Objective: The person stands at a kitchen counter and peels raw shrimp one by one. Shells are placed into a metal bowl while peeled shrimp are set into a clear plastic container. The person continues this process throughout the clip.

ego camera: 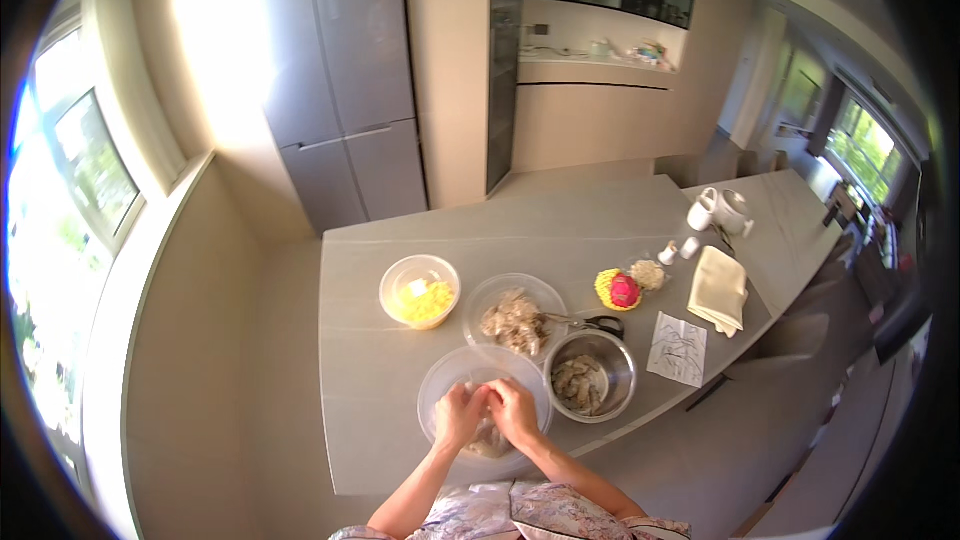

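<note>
My left hand (460, 414) and my right hand (513, 411) meet over a clear plastic bowl (436, 377) at the table's near edge. Their fingertips pinch together on a small pale piece, apparently a shrimp (469, 387), mostly hidden by the fingers. Below them, peeled shrimp (488, 441) lie in the bowl. Touching or close beside it on the right, a stainless steel pot (628, 373) holds grey unpeeled shrimp (580, 384). Behind the bowl, shrimp shells and heads (514, 321) are heaped on a clear round dish (480, 298). Scissors (592, 323) with black handles rest across that dish's right rim.
A clear tub (390, 281) of yellow food (427, 301) stands back left. Toward the right are a yellow-and-red netted item (619, 289), a printed paper sheet (677, 349), a folded cream cloth (718, 289), small white shakers (667, 253) and a white teapot (733, 211).
</note>
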Tool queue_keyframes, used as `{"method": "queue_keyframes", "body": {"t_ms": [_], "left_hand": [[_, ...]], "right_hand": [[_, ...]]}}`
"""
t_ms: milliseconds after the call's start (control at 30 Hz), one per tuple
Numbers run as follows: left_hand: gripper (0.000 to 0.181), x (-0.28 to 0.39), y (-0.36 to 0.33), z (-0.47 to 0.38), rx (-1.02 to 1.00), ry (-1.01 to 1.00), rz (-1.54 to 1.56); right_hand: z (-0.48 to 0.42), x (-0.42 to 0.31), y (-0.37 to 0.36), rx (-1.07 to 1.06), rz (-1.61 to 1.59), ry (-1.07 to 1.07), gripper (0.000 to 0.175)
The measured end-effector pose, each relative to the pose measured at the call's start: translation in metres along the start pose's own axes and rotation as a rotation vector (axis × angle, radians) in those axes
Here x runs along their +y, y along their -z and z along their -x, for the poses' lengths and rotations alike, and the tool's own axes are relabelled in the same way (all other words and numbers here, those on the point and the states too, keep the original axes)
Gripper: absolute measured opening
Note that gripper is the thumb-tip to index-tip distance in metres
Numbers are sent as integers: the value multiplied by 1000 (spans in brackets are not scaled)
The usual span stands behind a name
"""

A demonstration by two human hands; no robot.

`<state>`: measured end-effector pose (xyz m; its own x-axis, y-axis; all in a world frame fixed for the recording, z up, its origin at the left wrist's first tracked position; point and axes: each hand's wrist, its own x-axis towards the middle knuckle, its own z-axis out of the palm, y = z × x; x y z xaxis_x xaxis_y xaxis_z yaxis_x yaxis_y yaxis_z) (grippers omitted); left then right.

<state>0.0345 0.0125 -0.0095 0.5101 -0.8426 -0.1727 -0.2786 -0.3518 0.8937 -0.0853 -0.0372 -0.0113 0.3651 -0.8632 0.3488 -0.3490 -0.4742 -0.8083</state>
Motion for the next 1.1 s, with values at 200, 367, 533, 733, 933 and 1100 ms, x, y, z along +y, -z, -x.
{"method": "queue_keyframes", "body": {"t_ms": [200,367,533,733,933,1100], "left_hand": [[29,-20,-16,8,111,-192,-21],[35,-13,-18,8,2,-319,-166],[37,-5,-19,0,-55,-424,-177],[34,13,-33,0,23,-125,152],[32,-20,-54,-12,131,65,208],[31,19,-38,8,66,13,248]], "right_hand": [[3,5,4,-83,56,11,16],[-4,9,10,-152,11,-34,17],[-12,15,18,-156,-54,-39,17],[-15,8,25,-5,114,61,13],[-8,25,12,54,19,-110,10],[-7,38,11,-8,-55,-314,12]]}}
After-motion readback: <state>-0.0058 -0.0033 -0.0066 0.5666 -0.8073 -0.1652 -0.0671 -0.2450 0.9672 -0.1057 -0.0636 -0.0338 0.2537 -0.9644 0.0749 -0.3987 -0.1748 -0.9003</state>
